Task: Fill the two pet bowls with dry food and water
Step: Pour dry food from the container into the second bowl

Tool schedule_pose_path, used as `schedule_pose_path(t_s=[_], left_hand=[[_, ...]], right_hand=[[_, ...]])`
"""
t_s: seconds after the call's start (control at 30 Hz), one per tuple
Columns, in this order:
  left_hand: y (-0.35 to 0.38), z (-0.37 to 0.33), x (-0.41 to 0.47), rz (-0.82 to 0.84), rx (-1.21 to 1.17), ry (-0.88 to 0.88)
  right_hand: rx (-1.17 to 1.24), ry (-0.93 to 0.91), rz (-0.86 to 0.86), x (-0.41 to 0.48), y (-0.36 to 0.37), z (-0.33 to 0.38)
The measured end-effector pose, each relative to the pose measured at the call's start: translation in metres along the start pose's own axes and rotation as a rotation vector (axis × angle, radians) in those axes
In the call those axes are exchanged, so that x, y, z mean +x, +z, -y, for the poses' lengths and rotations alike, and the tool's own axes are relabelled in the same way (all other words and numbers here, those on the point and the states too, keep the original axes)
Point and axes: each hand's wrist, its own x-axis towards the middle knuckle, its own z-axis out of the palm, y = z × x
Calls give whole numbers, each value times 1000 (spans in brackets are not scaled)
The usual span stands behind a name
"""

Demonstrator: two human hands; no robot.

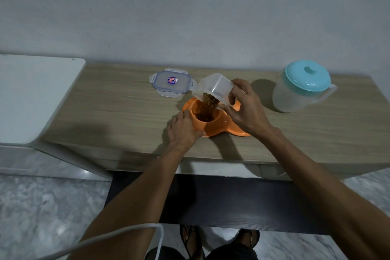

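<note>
Right grip, at centre frame, wraps the clear food container, which is tipped mouth-down with the wrist bent. Dry food spills into the left well of the orange pet bowl on the desk. That hand covers most of the bowl's other well. Left grip clasps the bowl's left side, thumb on the near rim. Frosted walls hide the level inside the jug, upper right. A clip lid lies just above-left of the bowl.
</note>
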Motion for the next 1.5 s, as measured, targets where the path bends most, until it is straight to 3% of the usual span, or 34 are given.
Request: schedule_pose_path(t_s=[0.63, 0.77, 0.87, 0.97, 1.17, 1.5], left_hand=[[-2, -2, 0, 24, -12, -30], [-3, -3, -1, 9, 1, -25], [-2, -2, -1, 6, 2, -21], [-3, -3, -1, 13, 5, -17], [-4, -4, -3, 13, 20, -12], [0, -3, -3, -12, 35, -11]], right_hand=[[-112, -159, 79, -3, -2, 5], [-86, -112, 41, 3, -3, 5], [29, 35, -98, 13, -4, 4], [219, 352, -228, 32, 1, -5], [587, 908, -287, 84, 25, -51], [631, 1192, -317, 109, 56, -71]])
